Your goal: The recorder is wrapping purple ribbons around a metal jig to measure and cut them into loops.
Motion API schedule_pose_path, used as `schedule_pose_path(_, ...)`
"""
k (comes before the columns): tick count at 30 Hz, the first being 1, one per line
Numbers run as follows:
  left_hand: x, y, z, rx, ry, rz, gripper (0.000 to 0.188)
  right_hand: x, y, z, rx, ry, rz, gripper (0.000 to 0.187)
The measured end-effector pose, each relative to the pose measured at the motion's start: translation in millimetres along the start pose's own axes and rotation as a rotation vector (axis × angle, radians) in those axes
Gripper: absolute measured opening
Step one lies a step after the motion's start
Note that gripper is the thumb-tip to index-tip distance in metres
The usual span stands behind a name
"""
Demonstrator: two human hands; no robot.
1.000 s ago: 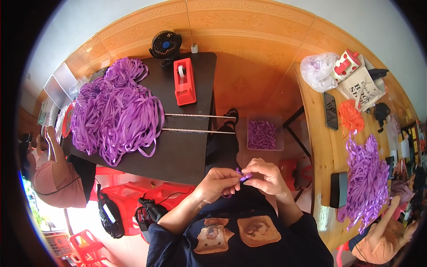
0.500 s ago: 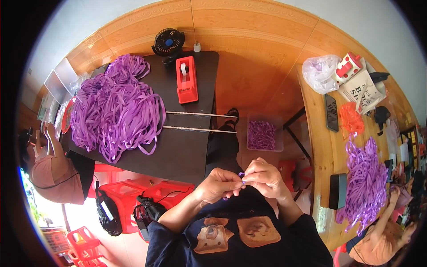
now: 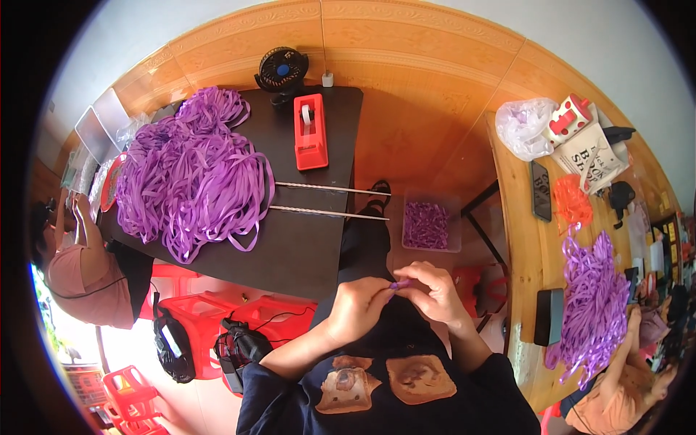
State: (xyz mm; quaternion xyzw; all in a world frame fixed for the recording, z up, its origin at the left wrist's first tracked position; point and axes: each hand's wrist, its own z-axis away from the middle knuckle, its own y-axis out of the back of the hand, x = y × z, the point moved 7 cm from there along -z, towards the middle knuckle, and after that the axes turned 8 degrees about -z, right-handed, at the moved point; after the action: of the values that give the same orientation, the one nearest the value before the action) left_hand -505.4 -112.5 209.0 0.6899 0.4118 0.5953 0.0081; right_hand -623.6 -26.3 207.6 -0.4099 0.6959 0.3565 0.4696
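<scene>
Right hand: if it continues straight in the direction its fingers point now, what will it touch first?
The right hand points toward the left hand; past the small purple piece pinched between them, it would probably meet the left fingertips first.

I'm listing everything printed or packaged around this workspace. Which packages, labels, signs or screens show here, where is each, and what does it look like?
Paper bag: far right on the wooden bench, cream with dark lettering, lying tilted.
Plastic bag: just left of the paper bag, translucent white, crumpled.
Phone: on the bench below the plastic bag, slim dark rectangle, screen off.
Clear box: on the floor ahead of the hands, rectangular, holding purple pieces.
</scene>
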Motion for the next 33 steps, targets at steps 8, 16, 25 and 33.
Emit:
schedule_pose_path(8, -29.9, -28.5, 13.5, -0.390, 0.634, 0.832, 0.022, -34.5, 8.2, 2.3, 0.015, 0.442, 0.550, 0.023)
schedule_pose_path(16, -33.2, -39.8, 7.2, -0.372, 0.629, 1.089, 0.025, -44.0, 2.4, 0.3, 0.083, 0.546, 0.709, 0.030)
schedule_pose_path(25, -2.4, -19.4, -16.6, -0.368, 0.485, 1.105, 0.020, -15.9, -0.4, 0.7, 0.211, 0.444, 0.532, 0.027)
schedule_pose_path(33, 20.8, 14.0, -17.5, -0.279, 0.478, 1.107, 0.019, 50.3, -1.9, 11.8, 0.353, 0.306, 0.340, 0.014)
